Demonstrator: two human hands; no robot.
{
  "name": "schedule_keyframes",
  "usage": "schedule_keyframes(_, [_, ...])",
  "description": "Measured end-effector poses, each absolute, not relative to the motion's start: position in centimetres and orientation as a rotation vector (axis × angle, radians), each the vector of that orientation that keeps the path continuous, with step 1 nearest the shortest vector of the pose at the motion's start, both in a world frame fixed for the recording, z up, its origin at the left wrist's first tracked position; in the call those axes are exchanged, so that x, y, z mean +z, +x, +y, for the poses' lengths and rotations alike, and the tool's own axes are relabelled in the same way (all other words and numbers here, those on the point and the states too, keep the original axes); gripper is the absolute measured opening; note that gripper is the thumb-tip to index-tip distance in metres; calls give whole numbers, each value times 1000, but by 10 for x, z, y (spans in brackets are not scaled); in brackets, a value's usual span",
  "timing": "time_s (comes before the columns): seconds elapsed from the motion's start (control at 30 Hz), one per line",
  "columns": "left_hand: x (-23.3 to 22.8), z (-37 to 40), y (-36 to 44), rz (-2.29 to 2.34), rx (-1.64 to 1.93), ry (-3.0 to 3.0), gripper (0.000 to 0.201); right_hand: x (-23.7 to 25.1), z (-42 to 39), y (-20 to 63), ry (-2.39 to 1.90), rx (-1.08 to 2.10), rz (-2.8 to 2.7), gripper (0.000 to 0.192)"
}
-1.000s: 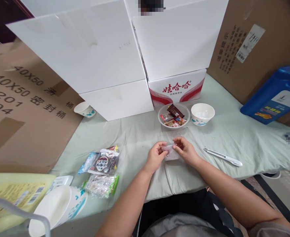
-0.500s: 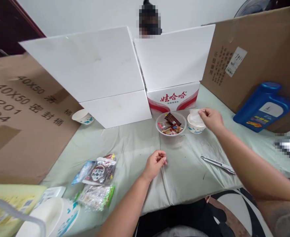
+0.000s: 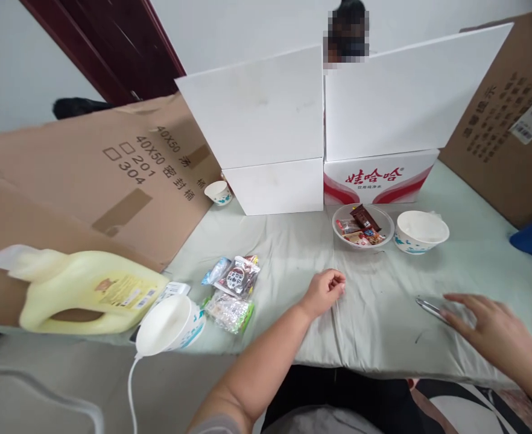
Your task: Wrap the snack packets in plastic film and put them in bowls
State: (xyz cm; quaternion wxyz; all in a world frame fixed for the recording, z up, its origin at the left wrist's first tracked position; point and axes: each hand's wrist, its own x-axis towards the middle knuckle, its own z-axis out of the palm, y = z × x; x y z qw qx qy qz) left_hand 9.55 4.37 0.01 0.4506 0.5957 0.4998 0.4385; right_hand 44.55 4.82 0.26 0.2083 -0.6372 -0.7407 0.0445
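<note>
- Brown cardboard sheet (image 3: 112, 175), far left, is printed "40X50", "201", "304" beside Chinese characters.
- White box (image 3: 379, 178), far middle, carries red Chinese lettering.
- Right hand (image 3: 487, 328), near right, lies flat with fingers spread, fingertips touching the silver utility knife (image 3: 429, 307) on the green-covered surface (image 3: 383, 313).
- Left hand (image 3: 324, 290), near middle, rests loosely curled, holding nothing.
</note>
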Motion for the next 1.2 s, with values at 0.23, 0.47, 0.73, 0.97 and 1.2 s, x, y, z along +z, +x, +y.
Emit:
schedule_keyframes(0.23, [69,13,5,2482,971,1868,30,-29,0,465,-1578,-41,-2061,26])
schedule_keyframes(0.47, [84,6,-65,2870,7,1557,41,-22,8,433,-1613,34,-2128,30])
schedule_keyframes(0.73, [60,30,38,2251,1122,2206,8,-9,11,380,-1542,142,-2062,31])
schedule_keyframes(0.97, [13,10,118,1162,860,2643,18,-4,16,368,-1555,182,-2085,32])
schedule_keyframes(1.2, [7,23,77,1558,1542,1962,18,30,18,332,-1373,258,-2036,33])
